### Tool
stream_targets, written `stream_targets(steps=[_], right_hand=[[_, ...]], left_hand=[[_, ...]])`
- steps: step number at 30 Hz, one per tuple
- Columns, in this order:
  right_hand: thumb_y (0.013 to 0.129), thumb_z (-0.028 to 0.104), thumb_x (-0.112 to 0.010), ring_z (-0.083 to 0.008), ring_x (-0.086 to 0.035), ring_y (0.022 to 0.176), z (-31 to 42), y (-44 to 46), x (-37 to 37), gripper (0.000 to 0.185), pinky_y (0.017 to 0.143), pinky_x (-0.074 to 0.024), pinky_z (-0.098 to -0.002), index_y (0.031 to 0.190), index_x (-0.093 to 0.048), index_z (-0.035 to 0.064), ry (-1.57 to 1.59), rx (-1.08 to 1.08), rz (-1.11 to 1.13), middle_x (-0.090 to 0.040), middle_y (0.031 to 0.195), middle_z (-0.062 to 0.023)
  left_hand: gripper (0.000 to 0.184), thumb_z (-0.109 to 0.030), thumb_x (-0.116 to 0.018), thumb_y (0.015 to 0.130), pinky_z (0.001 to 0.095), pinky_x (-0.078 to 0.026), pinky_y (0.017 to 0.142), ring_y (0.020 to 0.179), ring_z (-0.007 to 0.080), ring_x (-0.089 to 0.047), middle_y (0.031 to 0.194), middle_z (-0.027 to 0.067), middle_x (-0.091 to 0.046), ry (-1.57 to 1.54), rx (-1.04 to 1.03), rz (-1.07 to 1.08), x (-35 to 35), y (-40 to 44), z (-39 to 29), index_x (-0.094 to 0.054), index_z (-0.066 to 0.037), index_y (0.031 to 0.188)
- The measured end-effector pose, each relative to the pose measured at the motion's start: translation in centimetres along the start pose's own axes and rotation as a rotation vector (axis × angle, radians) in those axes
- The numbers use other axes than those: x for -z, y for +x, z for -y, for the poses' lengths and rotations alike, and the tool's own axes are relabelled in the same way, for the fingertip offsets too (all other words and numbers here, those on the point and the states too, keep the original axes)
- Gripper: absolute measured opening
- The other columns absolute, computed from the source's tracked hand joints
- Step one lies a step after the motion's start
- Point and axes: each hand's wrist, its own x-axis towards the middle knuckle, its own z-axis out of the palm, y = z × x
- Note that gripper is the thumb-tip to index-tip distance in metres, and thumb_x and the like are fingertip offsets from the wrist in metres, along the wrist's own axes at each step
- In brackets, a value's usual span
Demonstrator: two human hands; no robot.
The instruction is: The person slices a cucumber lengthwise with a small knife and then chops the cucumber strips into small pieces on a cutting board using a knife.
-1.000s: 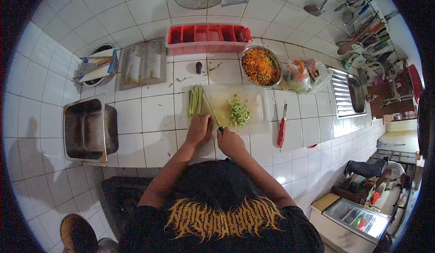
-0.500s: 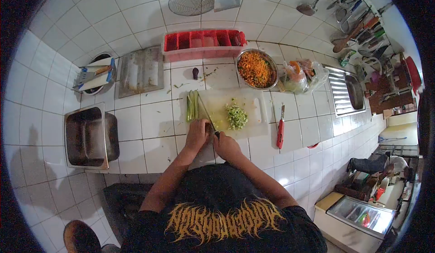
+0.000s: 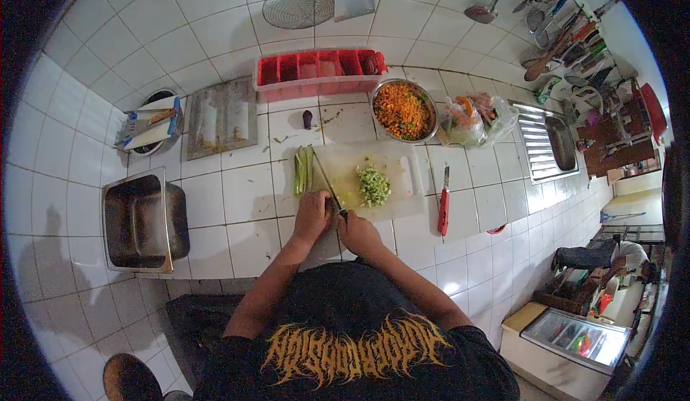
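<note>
My right hand is closed round the dark handle of a kitchen knife. Its long blade points away from me, along the right side of pale green vegetable strips. At the near end of these strips my left hand is curled over them, fingers bent, close beside the knife; its fingertips are partly hidden. Both the strips and a heap of diced green vegetable lie on a translucent white cutting board, the heap to the right of the blade.
Behind the board stand a red compartment box, a steel bowl of diced orange and green vegetables, and a plastic bag. A small purple vegetable end and a red-handled knife lie on the tiles. At left is a steel basin.
The camera view has shifted slightly. Both hands, the knife and the strips stay in nearly the same place on the board.
</note>
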Motion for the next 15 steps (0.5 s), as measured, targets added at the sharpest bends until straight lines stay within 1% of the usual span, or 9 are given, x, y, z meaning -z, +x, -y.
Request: stream_targets(steps=[1, 3, 7, 10, 13, 15], right_hand=[[0.103, 0.04, -0.042, -0.0525, -0.066, 0.081, 0.1, 0.0, 0.2, 0.046, 0.074, -0.0525, -0.0618, 0.103, -0.052, -0.0044, 0.002, -0.013, 0.011, -0.067, 0.085, -0.0338], [0.103, 0.04, -0.042, -0.0525, -0.066, 0.081, 0.3, -0.1, 0.3, 0.046, 0.074, -0.0523, -0.0619, 0.104, -0.052, -0.0044, 0.01, -0.011, 0.006, -0.067, 0.084, -0.0338], [0.103, 0.039, -0.042, -0.0523, -0.066, 0.081, 0.0, 0.0, 0.0, 0.045, 0.075, -0.0522, -0.062, 0.106, -0.052, -0.0046, 0.031, -0.015, -0.006, -0.067, 0.084, -0.0337], [0.103, 0.04, -0.043, -0.0526, -0.066, 0.08, -0.3, 0.0, -0.1, 0.045, 0.074, -0.0517, -0.062, 0.105, -0.053, -0.0045, 0.05, 0.002, -0.022, -0.067, 0.082, -0.0338], [0.102, 0.039, -0.046, -0.0529, -0.065, 0.079, -0.8, -0.2, -0.4, 0.044, 0.073, -0.0511, -0.0617, 0.102, -0.054, -0.0041, 0.048, 0.016, -0.055, -0.066, 0.081, -0.0334], [0.102, 0.039, -0.047, -0.0531, -0.065, 0.079, -1.1, -0.3, 0.4, 0.044, 0.073, -0.0507, -0.0616, 0.101, -0.055, -0.0042, 0.095, 0.021, -0.105, -0.066, 0.081, -0.0332]], left_hand=[[0.041, -0.002, -0.071, 0.077, 0.0492, -0.043, 0.089, 0.1, 0.0399, -0.057, 0.102, 0.0175, -0.06, 0.0, -0.001, -0.001, 0.0, 0.0, 0.0, -0.052, -0.006, 0.112], [0.037, -0.007, -0.072, 0.079, 0.0512, -0.046, 0.09, 0.1, 0.0414, -0.058, 0.104, 0.0193, -0.062, -0.028, 0.088, 0.073, 0.3, 0.1, -0.2, -0.055, -0.006, 0.112], [0.041, -0.005, -0.073, 0.076, 0.0489, -0.044, 0.088, 0.097, 0.0396, -0.058, 0.098, 0.0171, -0.061, 0.024, 0.073, 0.059, 0.8, 0.2, -0.9, -0.053, -0.006, 0.111], [0.039, -0.006, -0.074, 0.076, 0.0489, -0.044, 0.088, 0.097, 0.0395, -0.058, 0.096, 0.0169, -0.061, 0.036, 0.023, -0.001, 0.4, 0.6, -0.6, -0.054, -0.006, 0.109], [0.037, -0.006, -0.074, 0.075, 0.049, -0.044, 0.086, 0.096, 0.0389, -0.058, 0.095, 0.0166, -0.061, -0.012, 0.023, 0.007, 0.3, -0.2, -0.5, -0.055, -0.006, 0.106], [0.032, -0.008, -0.073, 0.077, 0.0489, -0.045, 0.085, 0.095, 0.0383, -0.058, 0.095, 0.0163, -0.061, -0.036, 0.015, 0.025, 0.5, 0.3, -0.4, -0.056, -0.005, 0.104]])
